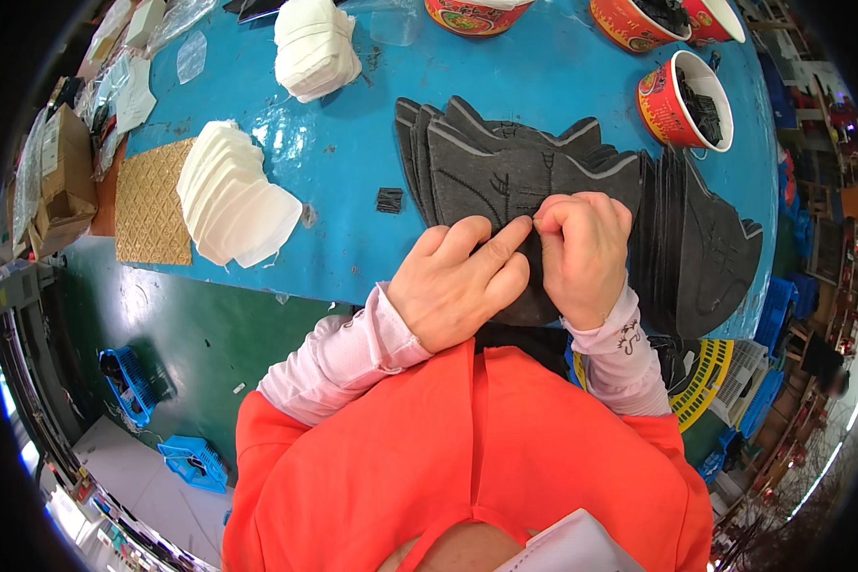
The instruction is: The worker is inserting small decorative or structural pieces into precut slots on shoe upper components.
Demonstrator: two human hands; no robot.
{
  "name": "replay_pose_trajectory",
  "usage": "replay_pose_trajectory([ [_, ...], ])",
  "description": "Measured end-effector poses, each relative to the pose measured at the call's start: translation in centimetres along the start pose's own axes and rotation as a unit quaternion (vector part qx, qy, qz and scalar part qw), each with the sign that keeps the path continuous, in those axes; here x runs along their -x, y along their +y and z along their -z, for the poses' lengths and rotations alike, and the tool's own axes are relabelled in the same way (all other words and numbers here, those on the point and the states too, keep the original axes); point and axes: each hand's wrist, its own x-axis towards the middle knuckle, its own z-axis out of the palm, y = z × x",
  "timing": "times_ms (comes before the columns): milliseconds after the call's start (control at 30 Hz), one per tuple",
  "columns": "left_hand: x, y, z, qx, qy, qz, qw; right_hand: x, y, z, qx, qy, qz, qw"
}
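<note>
Under both my hands, at the table's near edge, lies a dark grey shoe upper piece (477,176) with dark stitched lines and a pale edge, on top of several alike. My left hand (467,276) is bent over it, index finger and thumb pressing on its face, other fingers curled. Close beside, my right hand (586,253) pinches thumb and fingers together at the piece's middle; what is in the pinch is too small to make out. The two hands' fingertips nearly meet. A small bundle of black strips (389,200) lies left of the pieces.
More dark grey pieces (715,257) stand stacked at the right. Red paper tubs (665,105) holding black bits stand at the far right of the blue table (343,172). White fanned pieces (238,195), a white stack (315,52) and a tan patterned board (153,200) lie left.
</note>
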Motion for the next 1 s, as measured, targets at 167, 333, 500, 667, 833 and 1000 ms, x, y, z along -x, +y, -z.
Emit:
replay_pose_trajectory([
  [167,-0.1,-0.3,0.0,0.005,-0.007,0.002,1.000,1.9,0.1,0.2,-0.068,0.131,-0.123,0.981],
  [333,0.1,-0.3,0.2,-0.008,-0.014,-0.002,1.000,3.4,-0.4,1.3,-0.036,0.096,-0.128,0.986],
  [500,0.1,-0.3,0.0,-0.009,-0.024,-0.003,1.000,2.4,-1.2,0.5,0.011,0.036,-0.052,0.998],
  [667,0.1,0.2,0.1,-0.010,-0.031,0.014,0.999,2.9,-1.9,0.9,0.088,-0.007,-0.034,0.995],
  [833,-1.3,0.3,1.1,-0.025,-0.073,0.009,0.997,2.6,-2.6,0.9,0.154,-0.051,0.018,0.987],
  [1000,-0.7,0.1,0.4,-0.029,-0.042,0.003,0.999,2.5,-2.2,0.8,0.122,-0.046,0.011,0.991],
])
